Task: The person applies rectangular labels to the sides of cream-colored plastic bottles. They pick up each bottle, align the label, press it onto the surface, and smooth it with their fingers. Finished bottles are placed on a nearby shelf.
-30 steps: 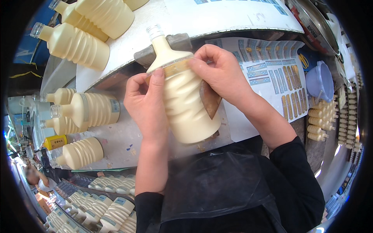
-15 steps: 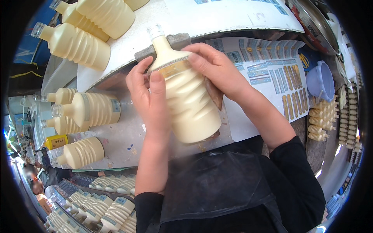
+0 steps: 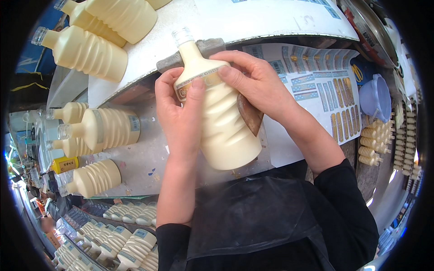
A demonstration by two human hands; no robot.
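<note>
A cream-coloured bottle [image 3: 230,142] with swirling ribs and a clear neck lies tilted on the bench, its neck pointing away from me. Across its shoulder runs a gold and grey label strip [image 3: 209,80]. My left hand [image 3: 180,108] grips the left side, the thumb pressed on the strip. From the right, my right hand [image 3: 255,83] holds the bottle, with its thumb on the strip's right part. A brown, wedge-shaped piece [image 3: 249,115] shows beside the bottle below my right hand; whether it is touched is unclear. Grey cloth-like padding [image 3: 211,46] sits behind the neck.
More cream bottles [image 3: 115,128] lie at the left, near a small yellow container [image 3: 64,164]. Others rest on the white raised surface [image 3: 253,20]. Label sheets [image 3: 312,92] spread to the right, before a lavender bucket [image 3: 376,97]. Crated bottles [image 3: 135,248] stand lower left.
My left hand has moved slightly right and up, its thumb now further across the label strip. The bottle has turned a little, showing more of the strip. My right hand keeps its hold.
</note>
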